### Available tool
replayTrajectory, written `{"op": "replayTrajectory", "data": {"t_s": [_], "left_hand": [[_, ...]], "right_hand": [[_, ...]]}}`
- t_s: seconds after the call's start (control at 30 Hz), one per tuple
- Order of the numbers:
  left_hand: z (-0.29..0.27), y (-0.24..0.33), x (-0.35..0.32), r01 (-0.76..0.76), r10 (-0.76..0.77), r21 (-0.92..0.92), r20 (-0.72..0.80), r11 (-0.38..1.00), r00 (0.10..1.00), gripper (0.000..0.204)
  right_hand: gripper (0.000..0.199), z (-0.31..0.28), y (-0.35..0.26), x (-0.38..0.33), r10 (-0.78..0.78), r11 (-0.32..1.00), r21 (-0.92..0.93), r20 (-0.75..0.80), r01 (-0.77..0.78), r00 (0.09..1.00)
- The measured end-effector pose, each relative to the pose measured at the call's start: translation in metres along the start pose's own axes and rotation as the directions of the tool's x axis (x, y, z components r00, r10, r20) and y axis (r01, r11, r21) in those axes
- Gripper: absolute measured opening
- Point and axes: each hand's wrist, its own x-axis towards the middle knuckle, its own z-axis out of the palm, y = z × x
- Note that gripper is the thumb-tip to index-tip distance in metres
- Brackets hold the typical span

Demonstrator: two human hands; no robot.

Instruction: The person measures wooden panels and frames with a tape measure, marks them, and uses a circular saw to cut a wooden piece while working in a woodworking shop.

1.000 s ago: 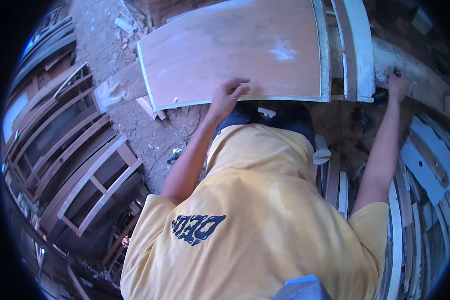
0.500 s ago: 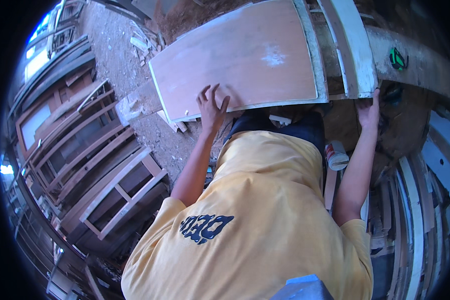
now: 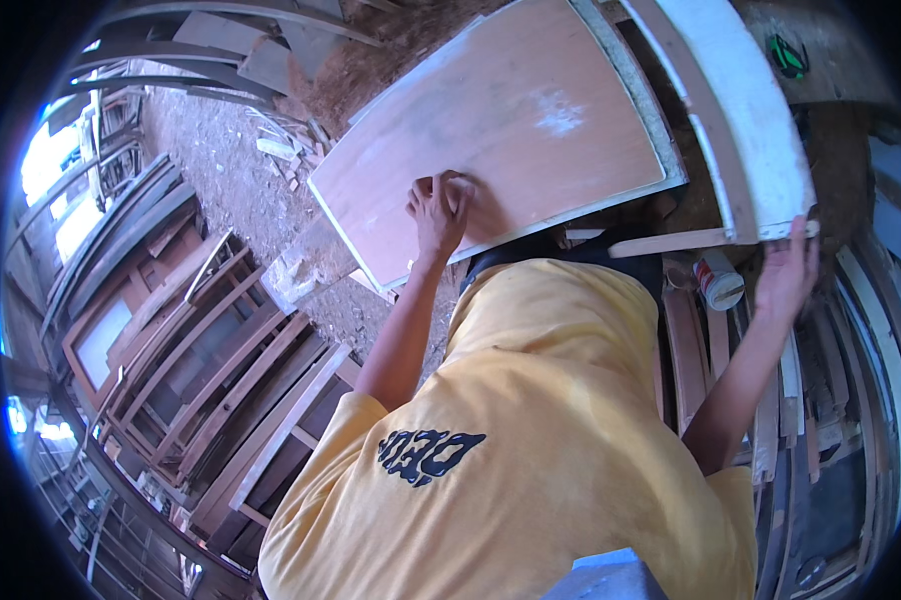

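Note:
My left hand [image 3: 438, 215] is over the near part of a flat, pale-brown panel [image 3: 531, 120] with whitish edges. Its fingers are curled in toward the thumb; whatever may be between them is hidden. A hand shadow falls on the panel. At the right, my right hand [image 3: 786, 275] is at the near corner of a long white-faced board [image 3: 746, 100] with a bare wood edge. Its fingers reach up over the corner, slightly blurred. A narrow wooden strip [image 3: 671, 242] runs from that corner leftward, close to my waist.
A white tub [image 3: 719, 280] stands beside my right forearm. Wooden frames and slats [image 3: 201, 370] are stacked at the left, more strips [image 3: 861, 330] at the right. A green-and-black object [image 3: 788, 57] lies on a surface at the far right. Wood scraps [image 3: 281, 150] litter the ground.
The white-faced board has shifted right and nearer with my right hand, widening the gap to the panel. The fingers of my left hand, spread before, have curled in.

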Motion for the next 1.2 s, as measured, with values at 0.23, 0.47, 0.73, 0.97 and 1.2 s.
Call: {"op": "replayTrajectory", "data": {"t_s": [0.23, 0.47, 0.73, 0.97, 1.2], "left_hand": [[0.007, 0.007, 0.021, -0.159, 0.154, -0.108, -0.059, 0.981, 0.986, 0.049], [0.008, 0.004, 0.008, -0.266, 0.264, -0.088, -0.031, 0.960, 0.964, 0.060], [-0.001, -0.021, 0.026, -0.150, 0.141, -0.112, -0.086, 0.982, 0.986, 0.059], [-0.014, -0.063, 0.133, -0.115, 0.093, -0.072, -0.261, 0.991, 0.961, 0.062], [-0.010, -0.080, 0.220, 0.053, -0.051, 0.240, -0.015, 0.969, 0.999, 0.080]], "right_hand": [[0.030, 0.039, 0.139, -0.076, 0.306, 0.928, 0.171, 0.150, -0.330, 0.940], [0.031, 0.067, 0.197, -0.118, 0.423, 0.899, 0.031, 0.194, -0.436, 0.885], [0.041, 0.073, 0.194, -0.105, 0.388, 0.910, -0.242, 0.207, -0.337, 0.898], [0.037, 0.071, 0.179, -0.093, 0.463, 0.886, -0.092, 0.160, -0.454, 0.872], [0.030, 0.076, 0.188, -0.091, 0.428, 0.904, -0.067, 0.107, -0.423, 0.897]]}}
